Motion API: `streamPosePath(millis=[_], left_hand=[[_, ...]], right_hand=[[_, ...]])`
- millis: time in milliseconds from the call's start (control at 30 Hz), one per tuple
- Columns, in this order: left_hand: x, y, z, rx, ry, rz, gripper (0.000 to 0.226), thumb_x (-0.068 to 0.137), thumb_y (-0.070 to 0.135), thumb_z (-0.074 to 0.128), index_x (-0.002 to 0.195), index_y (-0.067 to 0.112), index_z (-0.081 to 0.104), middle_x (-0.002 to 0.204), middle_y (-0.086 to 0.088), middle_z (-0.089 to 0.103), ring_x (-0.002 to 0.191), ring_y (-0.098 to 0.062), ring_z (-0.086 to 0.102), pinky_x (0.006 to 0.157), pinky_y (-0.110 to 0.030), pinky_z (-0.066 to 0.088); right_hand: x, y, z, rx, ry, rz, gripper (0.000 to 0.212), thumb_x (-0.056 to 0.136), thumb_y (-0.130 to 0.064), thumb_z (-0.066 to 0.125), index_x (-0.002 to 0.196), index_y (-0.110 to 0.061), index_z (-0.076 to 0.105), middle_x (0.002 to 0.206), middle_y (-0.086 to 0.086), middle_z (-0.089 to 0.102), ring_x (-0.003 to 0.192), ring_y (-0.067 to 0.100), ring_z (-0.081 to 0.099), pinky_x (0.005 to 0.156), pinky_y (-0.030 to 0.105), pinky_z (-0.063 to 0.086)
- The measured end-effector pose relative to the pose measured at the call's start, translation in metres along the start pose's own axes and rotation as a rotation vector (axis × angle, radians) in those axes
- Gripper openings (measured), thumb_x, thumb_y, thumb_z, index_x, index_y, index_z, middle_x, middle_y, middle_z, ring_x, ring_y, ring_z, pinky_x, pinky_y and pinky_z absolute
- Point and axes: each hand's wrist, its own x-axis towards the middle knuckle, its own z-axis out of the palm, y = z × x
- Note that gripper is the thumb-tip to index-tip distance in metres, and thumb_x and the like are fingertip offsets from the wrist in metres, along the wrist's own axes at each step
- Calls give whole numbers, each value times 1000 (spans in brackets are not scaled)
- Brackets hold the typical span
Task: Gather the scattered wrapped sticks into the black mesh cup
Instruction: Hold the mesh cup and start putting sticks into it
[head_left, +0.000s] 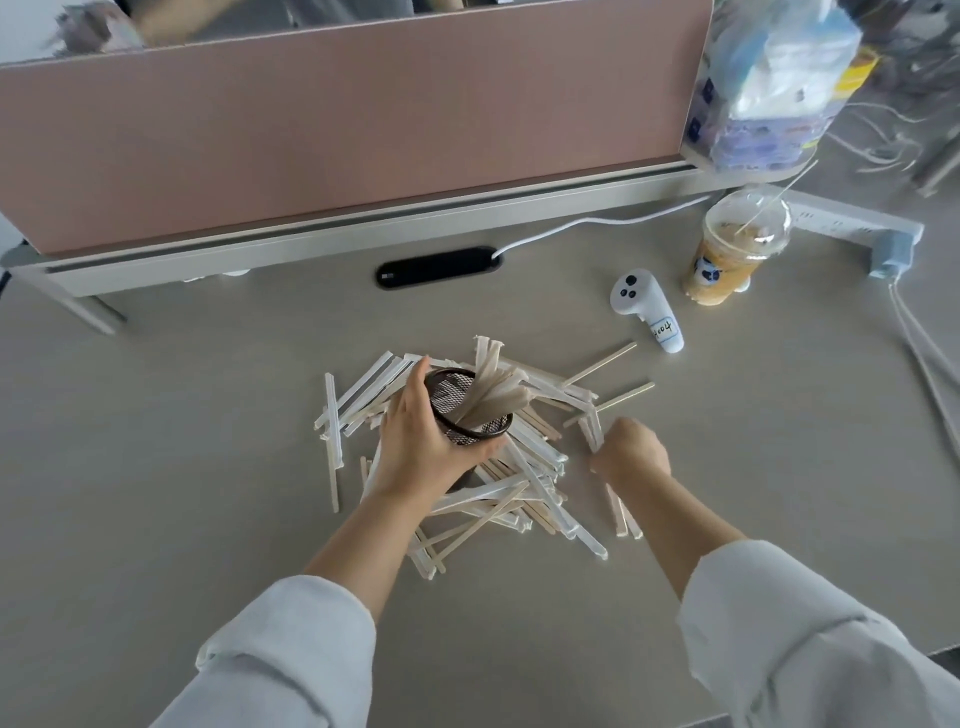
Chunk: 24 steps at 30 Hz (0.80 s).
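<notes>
A black mesh cup (464, 415) stands in the middle of a heap of paper-wrapped sticks (524, 483) on the grey desk. My left hand (426, 441) is wrapped around the cup's left side and holds it. Several wrapped sticks (493, 387) stand in the cup and fan out toward the upper right. To the right of the heap, my right hand (631, 452) is closed around a wrapped stick (592, 428) that pokes up from its fingers. Two bare thin sticks (602, 364) lie apart at the heap's far right.
A white controller (647, 309) lies behind the heap on the right. An iced drink in a clear lidded cup (732, 249) stands beyond it. A pink partition (337, 135) runs along the back, with a black cable slot (439, 266) and a power strip (857, 223).
</notes>
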Motion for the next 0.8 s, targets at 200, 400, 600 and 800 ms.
streamPosePath(millis=[200, 400, 600, 800], left_hand=[[2, -4, -5, -40, 19, -12, 108, 50, 43, 85, 136, 12, 27, 135, -10, 47, 123, -27, 44, 102, -45, 38], [-2, -13, -14, -47, 70, -28, 109, 46, 45, 86, 135, 18, 29, 131, -6, 51, 119, -26, 48, 100, -42, 41], [-8, -22, -21, -1, 90, -33, 108, 48, 44, 85, 135, 15, 29, 131, -8, 51, 121, -27, 46, 99, -36, 36], [-16, -30, -30, -28, 105, -38, 99, 48, 37, 86, 129, 13, 35, 124, -7, 54, 114, -23, 48, 95, -29, 37]], right_hand=[[-5, -1, 5, -7, -53, 3, 19, 82, -21, 56, 69, -10, 49, 76, 6, 55, 80, 31, 59, 62, 27, 41], [-8, -15, 14, 78, -27, -20, 39, 88, -5, 35, 126, -6, 40, 114, 16, 58, 107, 35, 57, 73, 34, 42], [-28, -38, 31, -51, -62, -468, 52, 82, -41, 62, 124, -13, 49, 117, 7, 56, 100, 27, 60, 71, 31, 48], [-33, -49, 40, -250, -100, -481, 44, 75, -40, 71, 108, -15, 55, 107, 4, 58, 86, 23, 55, 64, 29, 42]])
